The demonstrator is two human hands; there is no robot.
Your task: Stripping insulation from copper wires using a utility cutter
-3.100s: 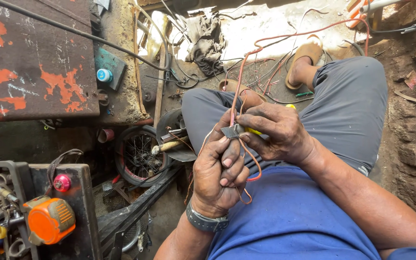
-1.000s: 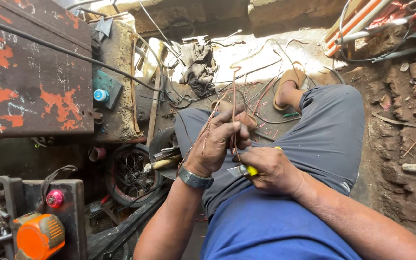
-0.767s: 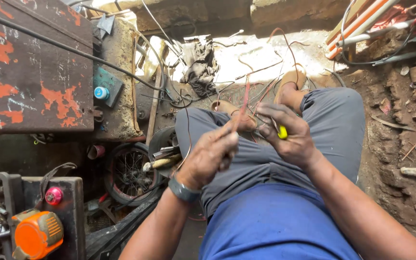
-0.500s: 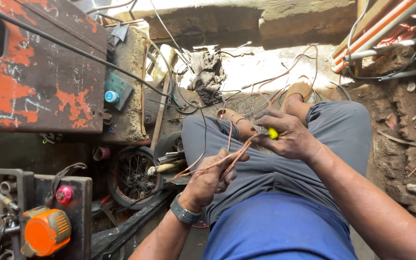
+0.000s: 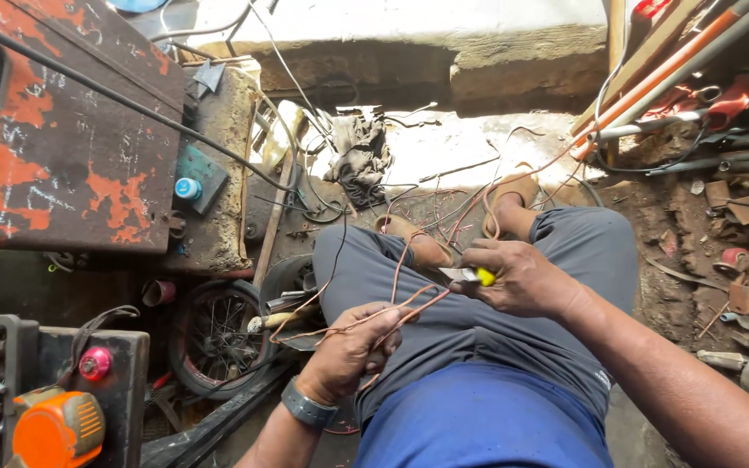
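My left hand (image 5: 350,348) is closed around a bundle of thin reddish copper wires (image 5: 409,303) that run up over my lap toward my feet. My right hand (image 5: 517,277) grips a small knife with a yellow handle (image 5: 470,276), its blade pointing left at the wires just above my left hand. I sit with grey trousers (image 5: 478,321) and a blue shirt, legs stretched forward, sandals on both feet (image 5: 513,192).
A rusty red and black metal panel (image 5: 54,130) fills the upper left. An orange power tool (image 5: 54,429) and a small spoked wheel (image 5: 214,334) lie at lower left. Loose cables and a rag (image 5: 359,156) sit ahead. Pipes and scrap (image 5: 704,113) crowd the right.
My left hand has dropped from chest height to my lap, pulling the wires down and left. My right hand with the knife has stayed above my thigh, blade now against the wires.
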